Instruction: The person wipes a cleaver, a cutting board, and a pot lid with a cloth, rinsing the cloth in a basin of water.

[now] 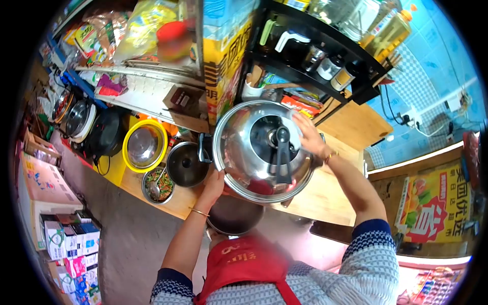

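A large shiny steel pot (231, 152) with a domed steel lid (239, 127) fills the middle of the view. The lid has a dark glass centre and a black upright knob-handle (283, 152). My left hand (213, 185) grips the pot's lower left rim, below its black side handle (204, 148); its fingertips are partly hidden. My right hand (307, 134) is closed over the right edge, fingers lying on the lid's rim. In front of the pot, partly covered by it, is a dark pan (235, 216).
Left along the counter (333, 195) are a black round lid (186, 163), a bowl of chopped food (163, 189) with a spoon, a yellow basin (126, 152) and a black pan (105, 132). A black rack (300, 63) with jars stands behind. Boxes (71, 239) are stacked at lower left.
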{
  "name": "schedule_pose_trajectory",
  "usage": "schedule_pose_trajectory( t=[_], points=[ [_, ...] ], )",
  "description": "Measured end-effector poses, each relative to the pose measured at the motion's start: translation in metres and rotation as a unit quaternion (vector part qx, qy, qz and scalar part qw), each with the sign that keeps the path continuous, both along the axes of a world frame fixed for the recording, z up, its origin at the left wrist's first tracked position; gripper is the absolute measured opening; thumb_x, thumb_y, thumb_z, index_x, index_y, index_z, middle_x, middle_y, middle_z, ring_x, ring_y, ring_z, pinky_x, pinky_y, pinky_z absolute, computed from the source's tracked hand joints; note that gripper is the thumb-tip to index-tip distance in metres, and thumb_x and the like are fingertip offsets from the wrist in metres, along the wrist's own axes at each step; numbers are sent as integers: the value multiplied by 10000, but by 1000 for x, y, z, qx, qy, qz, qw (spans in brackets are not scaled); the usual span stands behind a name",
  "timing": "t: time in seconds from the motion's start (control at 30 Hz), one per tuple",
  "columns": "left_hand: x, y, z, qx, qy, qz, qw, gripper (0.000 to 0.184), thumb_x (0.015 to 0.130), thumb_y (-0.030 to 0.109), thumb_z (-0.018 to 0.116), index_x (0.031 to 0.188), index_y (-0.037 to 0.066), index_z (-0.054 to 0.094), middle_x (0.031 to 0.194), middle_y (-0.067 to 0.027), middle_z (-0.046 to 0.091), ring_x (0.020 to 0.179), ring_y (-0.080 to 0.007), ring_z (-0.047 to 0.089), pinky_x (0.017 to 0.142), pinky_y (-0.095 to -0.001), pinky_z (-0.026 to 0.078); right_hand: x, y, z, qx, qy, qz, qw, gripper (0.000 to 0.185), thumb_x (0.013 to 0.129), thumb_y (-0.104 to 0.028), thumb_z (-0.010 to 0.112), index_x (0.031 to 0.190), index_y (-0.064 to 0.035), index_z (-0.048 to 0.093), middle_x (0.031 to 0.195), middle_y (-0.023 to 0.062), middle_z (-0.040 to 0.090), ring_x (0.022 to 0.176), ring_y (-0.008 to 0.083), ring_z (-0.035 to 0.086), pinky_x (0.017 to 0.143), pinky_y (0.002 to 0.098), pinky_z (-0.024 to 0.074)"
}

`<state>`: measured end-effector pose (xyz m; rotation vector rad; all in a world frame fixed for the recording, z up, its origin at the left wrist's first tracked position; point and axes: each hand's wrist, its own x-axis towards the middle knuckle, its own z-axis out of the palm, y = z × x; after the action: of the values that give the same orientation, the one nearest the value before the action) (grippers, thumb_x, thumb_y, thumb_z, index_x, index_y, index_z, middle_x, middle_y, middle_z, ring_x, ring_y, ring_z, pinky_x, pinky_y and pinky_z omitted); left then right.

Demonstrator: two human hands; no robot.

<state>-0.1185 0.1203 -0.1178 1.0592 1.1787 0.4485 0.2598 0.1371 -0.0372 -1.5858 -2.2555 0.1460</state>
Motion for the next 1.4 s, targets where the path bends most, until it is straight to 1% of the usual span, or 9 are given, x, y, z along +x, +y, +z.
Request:
schedule_pose_trajectory(
  t=[0.33, 0.37, 0.5, 0.73, 1.07, 1.13, 1.17, 1.27, 1.4],
  points=[
    [-1, -3, 3, 22, 17, -18, 999, 415, 1015, 334, 246, 1260, 34, 397, 979, -149, 630, 691, -240, 677, 519, -315, 567, 38, -29, -15, 107, 122, -225, 961, 405, 778, -116, 550, 1177, -54, 586, 1335, 179, 479, 1276, 387, 383, 1056, 439, 335],
    [-1, -1, -9, 17, 1, 3, 1000, 400, 1017, 280, 282, 1360, 82, 335, 937, -134, 611, 625, -220, 658, 456, -300, 556, 54, -19, -31, 60, -61, -267, 960, 383, 792, -164, 543, 1159, -80, 614, 1280, 187, 523, 1172, 380, 489, 973, 421, 419],
    [1, -5, -5, -18, 11, 34, 999, 355, 1019, 306, 272, 1241, 64, 407, 923, -106, 624, 626, -213, 657, 499, -309, 570, 87, 3, -45, -150, 47, -351, 923, 377, 784, -206, 584, 1137, -75, 619, 1085, 184, 621, 927, 351, 609, 845, 377, 497],
    [4, -9, 5, -8, -7, 29, 1000, 366, 1021, 320, 267, 1242, 56, 389, 896, -96, 631, 625, -201, 659, 502, -316, 565, 48, -72, -62, 102, 87, -433, 891, 484, 752, -135, 650, 1210, -32, 532, 1108, 226, 564, 889, 380, 593, 840, 408, 487],
    [4, 1, -3, 22, 39, 0, 999, 422, 1007, 324, 299, 1243, 7, 445, 1011, -150, 603, 742, -239, 661, 534, -319, 579, 88, -34, -50, -117, 236, -380, 886, 462, 780, -280, 600, 1117, 36, 582, 1052, 289, 618, 1013, 413, 593, 874, 426, 476],
    [-5, 0, -50, 301, 39, 4, 953, 388, 1021, 279, 271, 1218, 7, 466, 863, -86, 615, 657, -161, 635, 539, -290, 549, 80, -38, -46, -115, 159, -417, 887, 425, 798, -269, 583, 1113, 16, 591, 1061, 283, 617, 1025, 408, 589, 882, 425, 470],
    [2, -5, -5, 103, 2, 29, 994, 382, 1023, 285, 273, 1206, 10, 464, 792, -79, 604, 585, -160, 631, 471, -285, 544, 79, -43, -45, -127, 193, -415, 880, 399, 813, -261, 570, 1110, 4, 594, 1052, 273, 623, 1026, 409, 587, 883, 425, 467],
    [10, -10, 51, 85, 111, -1, 990, 395, 1002, 269, 315, 1118, -37, 537, 1034, -140, 597, 984, -216, 563, 874, -343, 428, 65, -63, -34, -126, 203, -436, 868, 406, 814, -260, 574, 1117, 9, 587, 1040, 271, 629, 1012, 411, 592, 873, 432, 472],
    [3, -5, 28, 88, 45, 19, 995, 407, 996, 264, 319, 1132, -51, 537, 1074, -158, 593, 1014, -235, 563, 894, -347, 420, 56, -82, -37, -85, 215, -455, 860, 449, 798, -232, 599, 1166, 22, 567, 1008, 270, 643, 985, 392, 617, 867, 416, 480]
  ],
)
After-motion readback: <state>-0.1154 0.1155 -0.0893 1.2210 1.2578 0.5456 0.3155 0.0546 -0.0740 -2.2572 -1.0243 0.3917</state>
